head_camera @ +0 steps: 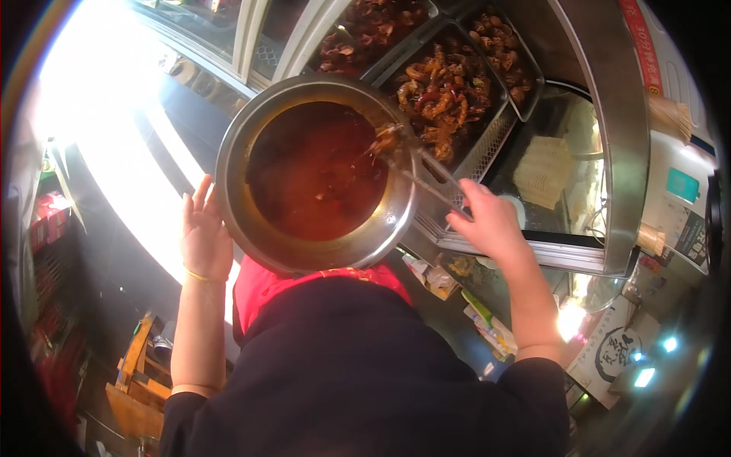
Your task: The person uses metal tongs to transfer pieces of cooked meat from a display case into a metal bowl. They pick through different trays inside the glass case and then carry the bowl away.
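Note:
A wide stainless steel pot (pixel 234 217) of dark red broth (pixel 320 177) is in front of my body, and a few small bits show at the broth's surface. Against the pot's left side rests my left hand (pixel 207 240), its fingers extended upward along the outer wall. My right hand (pixel 491 220) grips metal tongs (pixel 437 177) that reach over the pot's right rim. Pinched in the tongs' tips is a clump of braised food (pixel 386 140), blurred, just above the broth. Beyond the right rim stands a metal tray of braised chicken feet (pixel 445 91).
More trays hold braised pieces (pixel 365 31) and small brown pieces (pixel 502 54) inside a metal-framed display case (pixel 622 143). Bundles of wooden skewers (pixel 671 118) lie beyond its right edge. A wooden stool (pixel 134 394) is at lower left on the dark tiled floor (pixel 123 268).

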`<action>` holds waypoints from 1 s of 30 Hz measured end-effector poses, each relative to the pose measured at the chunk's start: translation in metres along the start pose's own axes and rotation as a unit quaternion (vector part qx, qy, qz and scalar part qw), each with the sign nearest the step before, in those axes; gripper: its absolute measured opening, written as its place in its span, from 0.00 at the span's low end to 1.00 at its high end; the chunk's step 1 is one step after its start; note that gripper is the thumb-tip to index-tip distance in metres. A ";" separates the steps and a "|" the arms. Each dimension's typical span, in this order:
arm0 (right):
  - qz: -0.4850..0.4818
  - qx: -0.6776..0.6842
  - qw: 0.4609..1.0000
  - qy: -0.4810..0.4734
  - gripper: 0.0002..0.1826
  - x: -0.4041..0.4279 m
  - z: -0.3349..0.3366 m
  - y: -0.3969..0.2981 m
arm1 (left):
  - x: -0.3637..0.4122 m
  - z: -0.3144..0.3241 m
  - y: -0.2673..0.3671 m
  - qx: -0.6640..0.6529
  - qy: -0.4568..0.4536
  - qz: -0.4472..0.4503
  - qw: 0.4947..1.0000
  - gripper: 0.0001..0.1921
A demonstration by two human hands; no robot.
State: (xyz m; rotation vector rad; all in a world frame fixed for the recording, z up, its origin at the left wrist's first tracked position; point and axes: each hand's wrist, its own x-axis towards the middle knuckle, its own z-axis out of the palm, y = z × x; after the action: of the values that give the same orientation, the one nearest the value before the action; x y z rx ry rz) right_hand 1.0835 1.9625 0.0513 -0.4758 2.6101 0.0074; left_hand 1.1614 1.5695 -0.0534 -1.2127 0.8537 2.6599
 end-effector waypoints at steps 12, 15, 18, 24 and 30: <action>0.202 -0.024 0.979 0.015 0.24 -0.001 0.017 0.054 | 0.002 0.006 -0.002 0.008 0.009 -0.001 1.000 0.28; 0.185 -0.031 0.982 0.037 0.26 -0.003 0.010 0.038 | 0.000 0.005 -0.001 0.017 0.021 0.002 1.000 0.28; 0.113 -0.058 0.992 0.019 0.28 -0.009 -0.014 0.007 | 0.001 0.005 -0.005 0.028 0.017 0.007 0.999 0.28; -0.117 -0.137 0.982 -0.064 0.29 0.012 0.016 -0.037 | -0.001 0.013 -0.003 0.006 0.035 0.007 0.999 0.27; -0.129 -0.066 0.985 -0.097 0.25 0.042 0.057 -0.038 | -0.005 0.014 -0.001 0.012 0.045 0.003 0.999 0.26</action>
State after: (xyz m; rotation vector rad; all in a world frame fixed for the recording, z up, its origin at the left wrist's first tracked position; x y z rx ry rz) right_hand 1.0882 1.9181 -0.0157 -0.8152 2.3505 0.1338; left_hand 1.1556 1.5786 -0.0434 -1.3350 0.9004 2.6104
